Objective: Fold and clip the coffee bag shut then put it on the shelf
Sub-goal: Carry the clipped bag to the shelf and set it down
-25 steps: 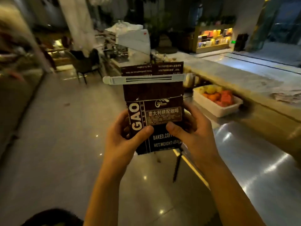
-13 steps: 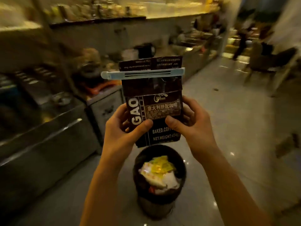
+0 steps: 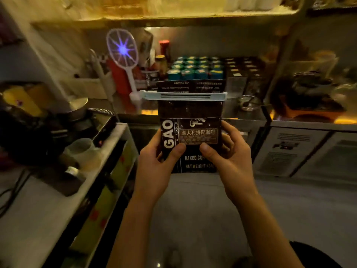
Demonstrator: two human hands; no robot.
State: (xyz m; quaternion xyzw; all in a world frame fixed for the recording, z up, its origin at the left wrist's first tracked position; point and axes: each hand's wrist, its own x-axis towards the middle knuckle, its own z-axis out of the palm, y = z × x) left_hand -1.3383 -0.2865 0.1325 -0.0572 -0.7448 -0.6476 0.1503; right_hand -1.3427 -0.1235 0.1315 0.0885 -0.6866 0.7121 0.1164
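A: Shelf (image 3: 173, 17) first: it is seen above, already crowded along its lit edge, so a bare spot may not be found and the bag could be pushed against what stands there.

B: And the bench (image 3: 251, 118) under it?

A: It is packed with cans (image 3: 193, 68), bottles and a glowing swatter (image 3: 122, 49). If the bag is lifted carelessly past them, something could be knocked over.

B: Where is the coffee bag (image 3: 191, 128) held?

A: Upright in front of the chest, above the floor, well short of the shelf. It is pinched low down by 2 hands: the left hand (image 3: 156, 167) is closed on its left edge, the right hand (image 3: 229, 159) on its right edge, thumbs pressed on the label. Each grip is closed on the bag alone.

B: So the top is unsupported.

A: Yes; a tilt could be caused if 1 hand is released for the reach.

B: And the clip (image 3: 183, 96)?

A: It is seated across the folded top, its ends overhanging. It could be snagged on the shelf edge and popped off.
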